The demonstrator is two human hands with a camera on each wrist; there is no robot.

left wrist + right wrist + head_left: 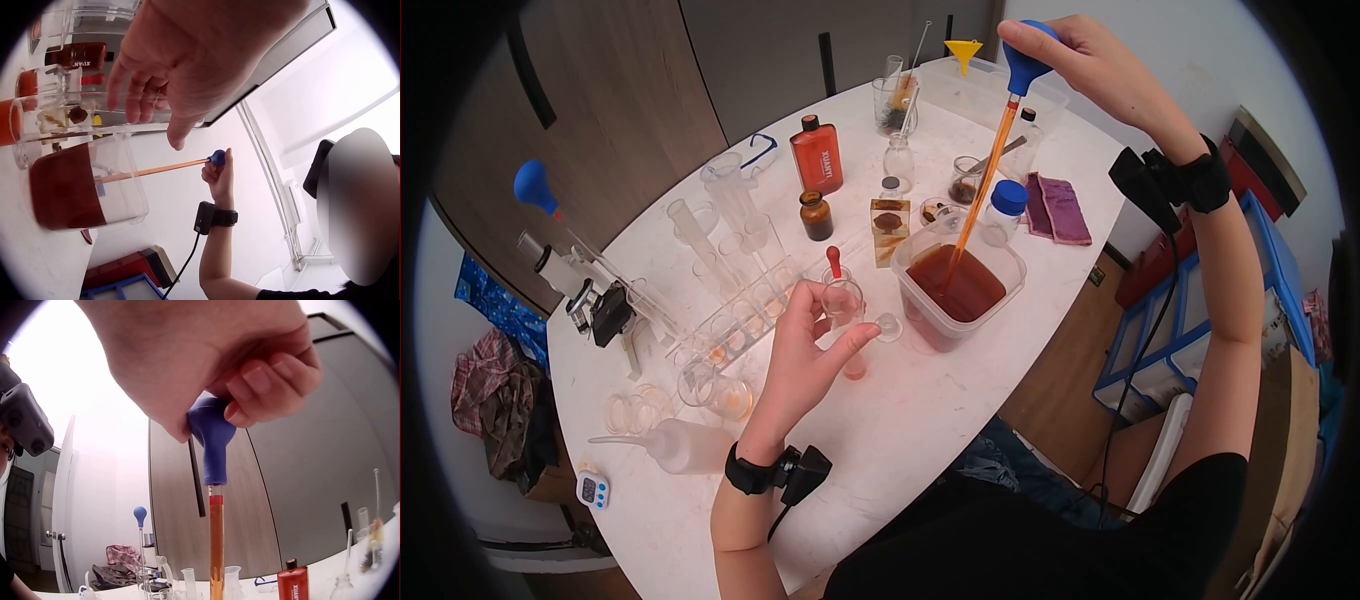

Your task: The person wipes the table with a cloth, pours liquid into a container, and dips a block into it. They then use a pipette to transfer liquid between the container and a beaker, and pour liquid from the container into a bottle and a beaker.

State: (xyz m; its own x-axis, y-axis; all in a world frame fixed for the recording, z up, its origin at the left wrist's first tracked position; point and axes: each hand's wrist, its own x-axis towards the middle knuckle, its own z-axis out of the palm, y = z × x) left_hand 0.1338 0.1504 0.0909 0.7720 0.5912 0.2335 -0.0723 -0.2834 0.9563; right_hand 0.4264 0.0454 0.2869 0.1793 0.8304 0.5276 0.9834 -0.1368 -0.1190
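Note:
My right hand [1100, 75] pinches the blue rubber bulb [1027, 65] of a long pipette [988, 175] filled with orange-brown liquid. The pipette leans slightly, its lower end in dark red-brown liquid inside a clear square tub [1018, 265]. In the right wrist view, thumb and bent fingers hold the bulb [214, 437] from both sides. Left of the tub, my left hand [805, 350] stands around an upright clear glass cylinder [843, 302] with a little orange liquid at its base. Its thumb is extended, apart from the fingers; whether they touch the glass I cannot tell.
A racked row of tubes [740, 318], a beaker [725, 392] and a wash bottle [685, 447] are on the left. Behind stand a brown bottle [816, 217] and a red bottle [817, 157]. A blue-capped bottle [1006, 205] is just behind the tub, near a purple cloth [1058, 210].

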